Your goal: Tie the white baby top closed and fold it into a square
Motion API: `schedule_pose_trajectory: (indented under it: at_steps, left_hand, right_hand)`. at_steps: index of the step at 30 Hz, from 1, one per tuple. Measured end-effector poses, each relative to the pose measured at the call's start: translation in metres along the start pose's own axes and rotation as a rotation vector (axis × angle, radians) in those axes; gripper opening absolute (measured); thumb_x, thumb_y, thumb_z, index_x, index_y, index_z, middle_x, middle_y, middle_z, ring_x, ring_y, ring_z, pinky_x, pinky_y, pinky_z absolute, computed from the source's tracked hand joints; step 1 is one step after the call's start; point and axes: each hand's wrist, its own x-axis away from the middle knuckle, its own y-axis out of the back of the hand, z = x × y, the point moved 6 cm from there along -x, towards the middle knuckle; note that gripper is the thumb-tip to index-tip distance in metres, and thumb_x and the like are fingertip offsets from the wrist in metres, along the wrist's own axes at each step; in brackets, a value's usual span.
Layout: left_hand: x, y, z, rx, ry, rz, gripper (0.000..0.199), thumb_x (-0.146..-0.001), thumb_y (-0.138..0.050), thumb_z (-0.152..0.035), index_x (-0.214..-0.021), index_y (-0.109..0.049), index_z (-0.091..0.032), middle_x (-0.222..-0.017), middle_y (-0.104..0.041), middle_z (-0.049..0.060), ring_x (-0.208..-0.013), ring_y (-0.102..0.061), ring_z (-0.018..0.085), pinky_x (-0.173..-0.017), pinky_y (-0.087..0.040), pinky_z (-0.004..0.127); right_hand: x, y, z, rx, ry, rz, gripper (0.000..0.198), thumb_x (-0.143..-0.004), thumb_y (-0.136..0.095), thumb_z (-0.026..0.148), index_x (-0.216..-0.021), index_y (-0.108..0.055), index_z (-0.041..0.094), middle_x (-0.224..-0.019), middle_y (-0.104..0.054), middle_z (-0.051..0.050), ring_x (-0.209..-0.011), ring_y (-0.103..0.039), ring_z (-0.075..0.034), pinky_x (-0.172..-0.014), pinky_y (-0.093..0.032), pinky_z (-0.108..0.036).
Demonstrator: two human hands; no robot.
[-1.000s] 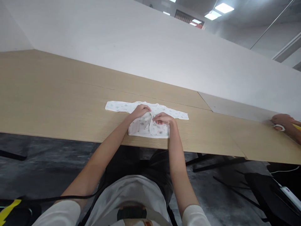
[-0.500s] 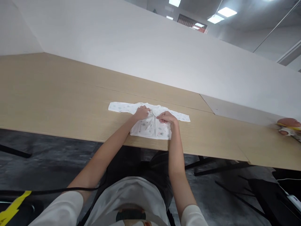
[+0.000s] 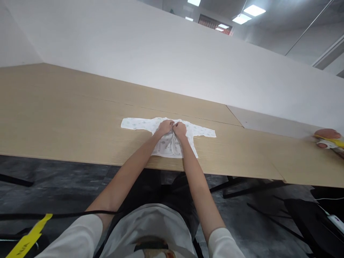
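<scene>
A small white baby shirt (image 3: 168, 145) with a faint print lies spread on the table, its two sleeves stretched out left and right. Near the neckline, my left hand (image 3: 166, 126) pinches the front edge with closed fingers. Right beside it my right hand (image 3: 180, 129) is closed too, gripping the other front edge of the shirt. The knuckles almost meet at the centre opening. Fabric below them is gathered into creases. My fingertips and whatever fastening lies between them are hidden.
The long wooden table (image 3: 67, 118) runs across the view, with a white partition (image 3: 134, 50) behind it. A doll-like toy (image 3: 328, 138) lies at the far right. A black cable (image 3: 67, 215) with a yellow tag (image 3: 32, 238) crosses my left arm.
My right hand has moved left and up to meet my left hand at the shirt's centre opening. The front cloth is now pulled together and creased.
</scene>
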Motion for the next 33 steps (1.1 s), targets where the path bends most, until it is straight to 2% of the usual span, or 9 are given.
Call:
schedule_pose_trajectory:
  at_steps: [3,9,13,20,25,33]
  left_hand:
    - [0.001,0.000,-0.003,-0.004,-0.020,-0.029,0.025,-0.084,-0.050,-0.028,-0.090,-0.072,-0.019,-0.094,-0.071,0.007,-0.090,-0.062,0.021,-0.081,-0.046,0.027]
    - [0.001,0.001,0.001,0.151,-0.020,-0.093,0.023,-0.081,-0.051,-0.021,-0.092,-0.071,-0.016,-0.095,-0.071,0.007,-0.089,-0.063,0.019,-0.082,-0.047,0.028]
    - [0.002,0.005,0.001,0.210,-0.050,-0.114,0.025,-0.080,-0.050,-0.020,-0.094,-0.070,-0.015,-0.095,-0.071,0.007,-0.089,-0.063,0.019,-0.085,-0.047,0.028]
    - [0.006,0.009,0.000,0.232,-0.060,-0.162,0.030,-0.080,-0.048,-0.019,-0.104,-0.066,-0.016,-0.093,-0.069,0.005,-0.087,-0.061,0.018,-0.086,-0.047,0.030]
    - [0.004,0.008,0.005,0.247,-0.057,-0.195,0.030,-0.079,-0.046,-0.015,-0.102,-0.065,-0.016,-0.096,-0.069,0.005,-0.084,-0.062,0.017,-0.083,-0.047,0.028]
    - [0.005,0.010,0.004,0.318,-0.003,-0.184,0.029,-0.078,-0.048,-0.016,-0.103,-0.064,-0.017,-0.084,-0.070,0.002,-0.082,-0.064,0.017,-0.082,-0.047,0.028]
  right_hand:
    - [-0.004,0.005,-0.010,-0.124,-0.015,0.012,0.023,-0.080,-0.049,0.014,-0.092,-0.068,0.014,-0.087,-0.069,-0.008,-0.085,-0.063,-0.017,-0.074,-0.045,-0.022]
    - [-0.009,0.003,-0.021,-0.367,-0.064,0.075,0.034,-0.073,-0.045,0.010,-0.098,-0.069,0.013,-0.059,-0.062,0.001,-0.051,-0.056,-0.011,-0.059,-0.045,-0.019]
    - [-0.006,0.003,-0.020,-0.469,-0.055,0.117,0.035,-0.074,-0.045,0.012,-0.098,-0.070,0.012,-0.051,-0.056,0.003,-0.040,-0.048,-0.009,-0.050,-0.042,-0.018]
    - [-0.002,0.009,-0.013,-0.363,0.044,0.114,0.035,-0.073,-0.044,0.011,-0.094,-0.072,0.013,-0.054,-0.060,0.001,-0.047,-0.053,-0.010,-0.059,-0.045,-0.019]
    - [-0.002,0.006,-0.013,-0.371,0.075,0.133,0.034,-0.074,-0.044,0.007,-0.096,-0.070,0.013,-0.064,-0.066,-0.001,-0.048,-0.054,-0.010,-0.056,-0.044,-0.019]
    - [-0.001,0.014,-0.003,-0.204,0.208,-0.018,0.012,-0.080,-0.056,0.018,-0.083,-0.067,0.015,-0.071,-0.068,-0.004,-0.069,-0.062,-0.014,-0.073,-0.045,-0.022]
